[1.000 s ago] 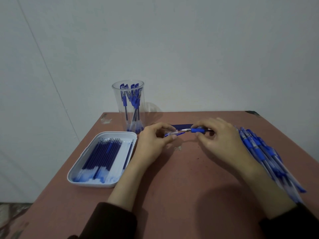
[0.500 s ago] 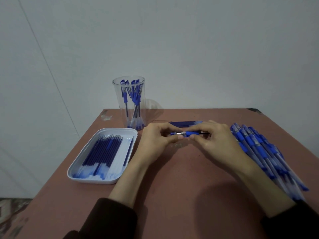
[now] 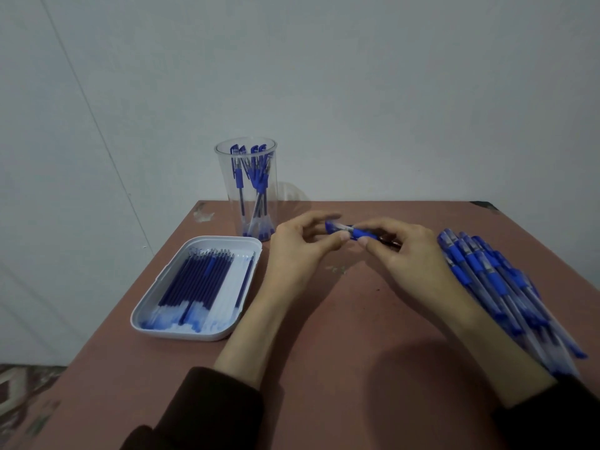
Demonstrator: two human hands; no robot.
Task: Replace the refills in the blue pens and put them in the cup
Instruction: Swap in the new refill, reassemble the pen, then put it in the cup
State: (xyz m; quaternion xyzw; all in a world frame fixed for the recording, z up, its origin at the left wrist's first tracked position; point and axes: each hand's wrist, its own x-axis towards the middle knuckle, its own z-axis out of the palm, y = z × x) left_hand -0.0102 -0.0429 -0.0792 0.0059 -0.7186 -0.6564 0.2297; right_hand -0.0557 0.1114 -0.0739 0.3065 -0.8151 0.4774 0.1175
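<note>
brown table [image 3: 341, 319] takes up most of the shot. the biggest thing on it is the pile of blue pens [image 3: 493, 280], fanned out along the right edge just beside the right wrist. over on the left is the white tray [image 3: 181, 335] with refills lying lengthwise in it. behind that, the clear cup [image 3: 224, 190] stands upright at the far left of the table with a handful of pens already in it.

both hands meet mid-table. the left hand [image 3: 298, 251] pinches one end of a single pen [image 3: 358, 233] between thumb and fingers, and the right hand [image 3: 412, 254] is curled round the blue grip section and the barrel behind it.

the bit that matters: the pen lies roughly side to side, left end a touch further from the person, hands on opposite ends. looks to me like a twist along that axis. the cup is up and left of the pen, so the left hand is closer for the drop.
</note>
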